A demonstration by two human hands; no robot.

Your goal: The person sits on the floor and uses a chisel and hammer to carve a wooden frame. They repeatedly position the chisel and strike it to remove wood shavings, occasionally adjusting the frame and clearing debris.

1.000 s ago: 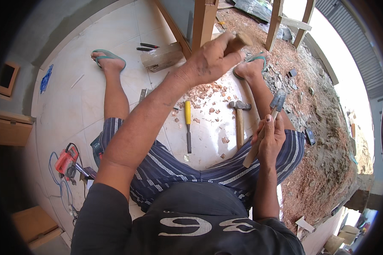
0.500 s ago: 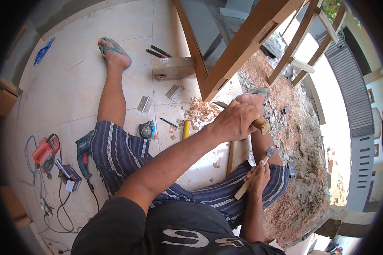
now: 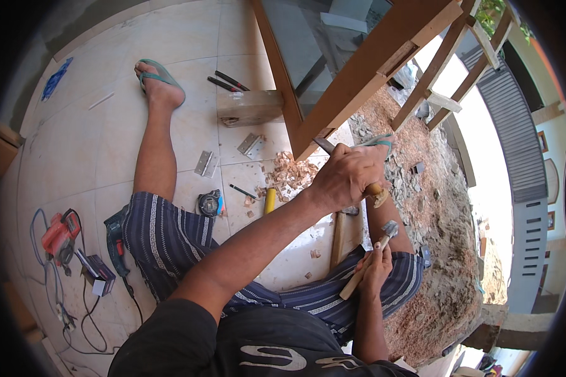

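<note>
My left hand is closed around a wood chisel, its wooden handle end poking out beside my fist. The blade reaches up and left to the lower corner of a brown wooden frame with a glass pane; I cannot tell whether it touches. A shallow recess is cut in the frame's edge there. Lower right, my right hand grips a small hammer by its pale wooden handle, head upward, over my right thigh. Wood chips lie heaped below the frame's corner.
A wood block props the frame. Around lie two hinges, a tape measure, a pencil, a yellow cylinder and a wooden-handled tool. Corded power tools are at left; rubble at right.
My view has shifted slightly. The chisel blade has come up closer to the frame's edge, its handle tilting a little. My right hand still holds the hammer low, its head slightly turned.
</note>
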